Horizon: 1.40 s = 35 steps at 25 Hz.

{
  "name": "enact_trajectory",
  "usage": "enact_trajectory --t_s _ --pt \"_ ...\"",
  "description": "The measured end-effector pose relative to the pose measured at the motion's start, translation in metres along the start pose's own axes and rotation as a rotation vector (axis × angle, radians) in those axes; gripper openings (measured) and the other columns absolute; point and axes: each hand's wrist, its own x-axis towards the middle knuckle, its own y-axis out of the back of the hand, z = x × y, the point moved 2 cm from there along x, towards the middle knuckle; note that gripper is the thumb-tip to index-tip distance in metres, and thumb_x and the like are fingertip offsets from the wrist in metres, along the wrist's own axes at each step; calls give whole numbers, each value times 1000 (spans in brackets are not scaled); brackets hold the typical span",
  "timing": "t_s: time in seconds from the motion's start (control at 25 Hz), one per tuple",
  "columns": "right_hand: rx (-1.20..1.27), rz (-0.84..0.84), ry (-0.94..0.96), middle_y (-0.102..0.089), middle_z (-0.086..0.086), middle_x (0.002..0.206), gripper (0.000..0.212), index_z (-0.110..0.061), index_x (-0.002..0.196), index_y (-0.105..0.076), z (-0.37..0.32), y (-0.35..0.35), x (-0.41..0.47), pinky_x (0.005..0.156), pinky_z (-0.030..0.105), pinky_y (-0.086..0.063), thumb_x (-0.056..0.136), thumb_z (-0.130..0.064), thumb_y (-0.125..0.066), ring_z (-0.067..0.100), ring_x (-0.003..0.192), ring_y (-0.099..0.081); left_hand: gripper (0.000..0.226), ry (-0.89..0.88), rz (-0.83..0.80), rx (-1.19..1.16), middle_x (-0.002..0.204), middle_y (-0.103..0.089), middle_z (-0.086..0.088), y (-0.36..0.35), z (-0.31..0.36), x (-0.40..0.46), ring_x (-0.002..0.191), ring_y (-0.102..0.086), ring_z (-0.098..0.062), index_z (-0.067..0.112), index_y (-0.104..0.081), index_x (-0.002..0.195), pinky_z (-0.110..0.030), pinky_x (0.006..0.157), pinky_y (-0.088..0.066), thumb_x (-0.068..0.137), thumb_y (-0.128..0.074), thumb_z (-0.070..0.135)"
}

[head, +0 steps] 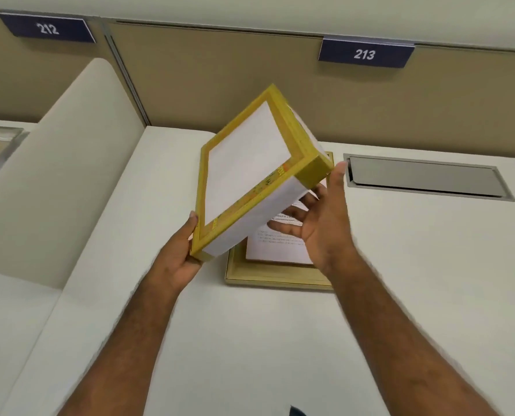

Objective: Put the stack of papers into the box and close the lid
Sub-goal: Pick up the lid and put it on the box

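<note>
Hands tilting yellow-rimmed lid, papers boxed

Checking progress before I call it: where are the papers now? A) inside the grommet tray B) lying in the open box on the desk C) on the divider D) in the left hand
B: the papers lie in the box on the desk, under the tilted lid that both hands hold up.

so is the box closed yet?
No, open. Both hands hold the lid tilted in the air above the box, left hand at its near corner, right hand under its side; papers show inside.
</note>
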Motion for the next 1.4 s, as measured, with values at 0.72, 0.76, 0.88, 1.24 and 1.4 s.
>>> enact_trajectory --t_s 0.72,0.76,0.88,1.24,1.4 --pt "-515 241 -143 -81 10 122 39 -15 138 -71 11 177 5 81 36 -53 101 -26 -72 23 101 -71 43 -326 -26 697 110 -72 13 -40 -32 32 112 -70 -15 26 -64 146 -26 86 -56 106 -60 42" --pt "-527 249 -145 -81 10 121 41 -16 139 -71 16 182 5 82 37 -55 99 -27 -73 24 102 -72 43 -326 -21 711 108 -71 15 -37 -37 33 113 -70 -16 26 -64 146 -24 84 -55 106 -60 41" --pt "-578 265 -151 -83 10 116 43 -19 139 -70 32 189 -1 93 47 -60 98 -27 -76 27 104 -75 43 -338 24 770 116 -75 5 -25 -49 32 116 -70 -21 28 -63 147 -31 92 -57 106 -58 43" --pt "-798 308 -106 -81 11 101 39 -22 132 -71 64 201 -22 88 55 -66 97 -36 -78 34 101 -78 40 -383 100 968 114 -77 -3 -3 -73 12 106 -72 -28 22 -69 141 -33 86 -56 108 -54 41" --pt "-1085 346 -72 -79 3 96 44 -20 131 -73 74 204 -20 72 29 -55 96 -47 -74 24 86 -72 40 -398 178 1039 114 -77 -8 -4 -80 7 103 -69 -29 15 -72 134 -35 88 -52 106 -58 40"
